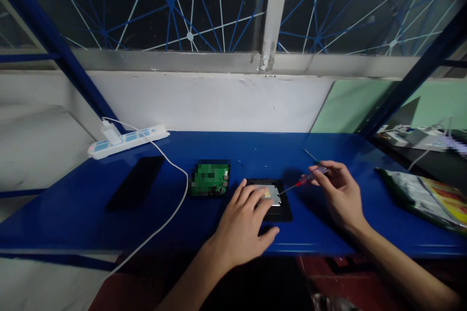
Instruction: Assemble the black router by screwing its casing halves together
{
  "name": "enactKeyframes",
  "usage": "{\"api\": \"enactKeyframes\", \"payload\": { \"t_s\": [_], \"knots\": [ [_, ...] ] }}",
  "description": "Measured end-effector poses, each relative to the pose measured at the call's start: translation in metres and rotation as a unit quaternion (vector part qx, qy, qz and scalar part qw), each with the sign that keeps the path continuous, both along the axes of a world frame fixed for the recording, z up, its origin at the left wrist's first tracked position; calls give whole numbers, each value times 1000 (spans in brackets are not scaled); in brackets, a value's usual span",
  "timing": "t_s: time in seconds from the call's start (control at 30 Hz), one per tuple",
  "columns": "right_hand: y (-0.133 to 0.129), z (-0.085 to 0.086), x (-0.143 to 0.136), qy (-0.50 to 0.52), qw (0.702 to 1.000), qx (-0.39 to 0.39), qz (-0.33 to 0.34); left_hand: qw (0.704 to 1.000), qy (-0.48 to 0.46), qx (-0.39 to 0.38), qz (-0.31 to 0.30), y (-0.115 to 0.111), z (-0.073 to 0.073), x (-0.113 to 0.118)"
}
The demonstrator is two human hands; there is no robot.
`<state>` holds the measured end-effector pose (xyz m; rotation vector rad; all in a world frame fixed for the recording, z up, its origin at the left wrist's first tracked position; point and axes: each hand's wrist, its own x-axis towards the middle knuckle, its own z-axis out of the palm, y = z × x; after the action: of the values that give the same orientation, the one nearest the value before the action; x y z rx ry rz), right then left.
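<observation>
My left hand (242,228) lies over a black plastic casing part (286,211), its fingers spread and resting on the silvery metal plate (276,198) set in it. A small pale yellow pad (267,192) shows by the fingertips. My right hand (341,194) is closed round a screwdriver (306,179) with a clear and red handle. Its thin shaft slants down to the left, the tip at the plate's right edge. A second thin shaft (311,155) with a green collar sticks out above the same hand; its rear end is hidden. A green circuit board (209,178) in a black frame lies left of the casing.
A white power strip (127,141) with a plugged-in charger (111,132) stands at the back left. Its white cable (178,209) crosses the blue table (255,148). A dark flat slab (136,182) lies left, a foil snack bag (425,199) right. Tiny bits lie behind the casing.
</observation>
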<state>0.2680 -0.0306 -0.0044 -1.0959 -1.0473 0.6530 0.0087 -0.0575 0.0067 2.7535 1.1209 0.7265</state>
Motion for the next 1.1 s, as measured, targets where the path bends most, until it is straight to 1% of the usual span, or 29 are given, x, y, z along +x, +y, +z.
{"api": "enactKeyframes", "payload": {
  "t_s": [0.07, 0.2, 0.37, 0.47, 0.6, 0.7, 1.1],
  "knots": [
    [-4, -3, 1, 14, 1000, -15, 4, 1000, -14, 2, 9, -4, -1, 8],
    [-9, -4, 0, 16, 1000, -21, 13, 998, -42, 7, 53, -5, -5, 20],
    [-9, -4, 0, -2, 1000, -11, 12, 999, -22, 12, 40, -1, -9, 22],
    [-9, -6, 2, -2, 1000, -18, 11, 999, -9, 9, 32, 0, -10, 21],
    [-10, -6, 2, 2, 1000, -23, 17, 999, -2, 1, 37, -1, -11, 20],
    [-12, -4, -1, -10, 1000, -16, 9, 999, -1, -1, 37, -2, -11, 19],
    [-15, -1, -3, -13, 1000, 0, 7, 999, -5, -20, 36, -1, -8, 19]
  ]
}}
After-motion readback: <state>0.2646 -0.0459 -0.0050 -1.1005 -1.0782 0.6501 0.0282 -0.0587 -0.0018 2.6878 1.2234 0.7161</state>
